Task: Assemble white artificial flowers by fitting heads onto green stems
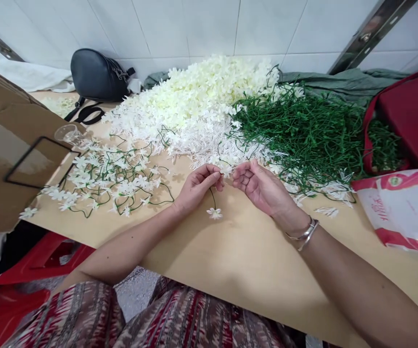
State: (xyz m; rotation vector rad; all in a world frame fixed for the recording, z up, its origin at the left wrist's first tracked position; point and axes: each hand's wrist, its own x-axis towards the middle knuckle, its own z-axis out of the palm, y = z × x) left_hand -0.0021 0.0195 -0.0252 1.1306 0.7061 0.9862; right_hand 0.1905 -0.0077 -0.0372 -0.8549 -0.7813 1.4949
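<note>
My left hand [201,187] is closed in a pinch on a thin green artificial flower stem. From this stem a white flower [215,213] hangs just above the table. Another white flower [225,167] shows between my two hands, beside the left fingertips. My right hand [258,186], with bangles at the wrist, is close by on the right; its fingers are loosely curled and I see nothing held in them. Left of my hands lies a loose heap of white flowers on green stems [111,176].
Behind my hands rises a large pile of loose white petals [201,92]. Green plastic stems [310,130] are heaped at right, near a red bag [408,116] and a red-and-white plastic packet [401,208]. A black bag [98,75] and a cardboard box [9,145] stand left.
</note>
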